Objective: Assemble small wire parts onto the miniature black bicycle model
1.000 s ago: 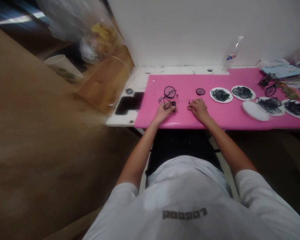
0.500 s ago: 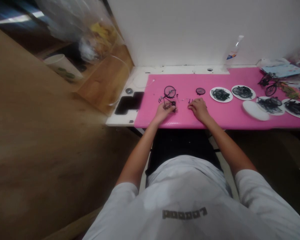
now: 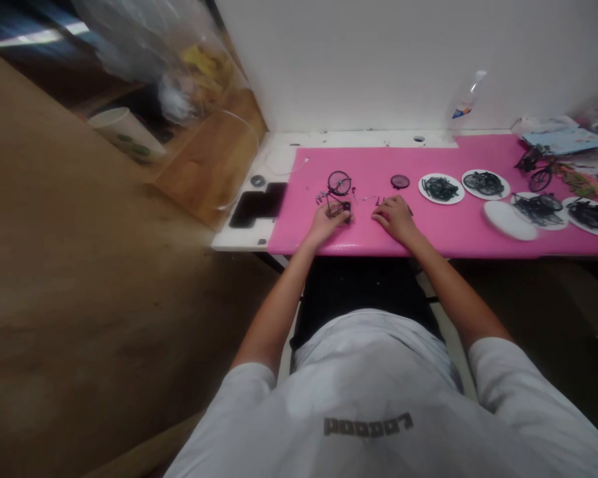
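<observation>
A small model bicycle (image 3: pixel 339 183), dark and with one wheel showing at its far end, is held low over the pink mat (image 3: pixel 313 236). My left hand (image 3: pixel 325 224) is closed around its frame. To the right, my right hand (image 3: pixel 395 218) rests on the mat with fingers bent and tips together; whether a tiny part is between them I cannot make out. Small dark and metal pieces (image 3: pixel 363 198) lie between and just beyond the hands. A loose wheel (image 3: pixel 399 181) lies flat behind my right hand.
White plates (image 3: pixel 441 200) of dark parts stand on the right, with a white lid-like disc (image 3: pixel 509 221) before them. Another model bicycle (image 3: pixel 537 169) stands at far right. A clear bottle (image 3: pixel 466 106) is by the wall; a black phone-like slab (image 3: pixel 252 209) lies left.
My right hand has shifted slightly left and toward me along the mat. My left hand and the model bicycle have hardly moved.
</observation>
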The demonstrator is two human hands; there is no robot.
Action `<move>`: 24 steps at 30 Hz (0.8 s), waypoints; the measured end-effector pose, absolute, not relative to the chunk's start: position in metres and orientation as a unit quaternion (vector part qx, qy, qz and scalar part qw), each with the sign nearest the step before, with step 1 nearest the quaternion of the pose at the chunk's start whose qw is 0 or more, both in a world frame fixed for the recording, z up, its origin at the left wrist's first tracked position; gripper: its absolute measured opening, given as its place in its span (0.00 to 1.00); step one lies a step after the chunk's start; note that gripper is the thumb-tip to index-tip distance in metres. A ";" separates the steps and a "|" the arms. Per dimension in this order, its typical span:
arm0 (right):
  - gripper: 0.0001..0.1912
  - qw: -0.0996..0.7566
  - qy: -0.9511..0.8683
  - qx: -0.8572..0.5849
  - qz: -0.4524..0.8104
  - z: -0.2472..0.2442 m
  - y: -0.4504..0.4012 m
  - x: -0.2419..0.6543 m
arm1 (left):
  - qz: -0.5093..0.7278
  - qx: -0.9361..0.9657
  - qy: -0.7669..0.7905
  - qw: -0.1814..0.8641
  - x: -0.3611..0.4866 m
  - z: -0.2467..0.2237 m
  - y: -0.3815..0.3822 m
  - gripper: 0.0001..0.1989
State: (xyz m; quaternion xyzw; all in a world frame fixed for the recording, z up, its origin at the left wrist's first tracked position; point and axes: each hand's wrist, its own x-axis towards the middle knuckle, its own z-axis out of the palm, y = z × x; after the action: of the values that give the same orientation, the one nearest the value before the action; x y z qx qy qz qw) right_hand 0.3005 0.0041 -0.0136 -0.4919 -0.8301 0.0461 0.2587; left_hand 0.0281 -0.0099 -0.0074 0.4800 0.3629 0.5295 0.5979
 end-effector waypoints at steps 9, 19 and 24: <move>0.12 0.224 -0.832 -0.506 0.028 -0.003 -0.001 0.296 | 0.526 0.478 0.363 0.603 0.029 -0.004 -0.012 0.23; 0.17 0.176 -0.855 -0.488 0.009 0.013 -0.009 0.291 | 0.521 0.473 0.383 0.598 0.033 -0.005 -0.009 0.22; 0.18 0.176 -0.860 -0.478 0.035 0.016 -0.012 0.290 | 0.518 0.474 0.389 0.596 0.033 -0.005 -0.009 0.21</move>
State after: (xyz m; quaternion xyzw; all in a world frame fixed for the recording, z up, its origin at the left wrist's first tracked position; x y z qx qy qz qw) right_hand 0.2904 -0.0121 0.0161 -0.4776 -0.8600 0.0348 0.1762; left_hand 0.0334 -0.0090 -0.0046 0.4745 0.3892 0.5178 0.5961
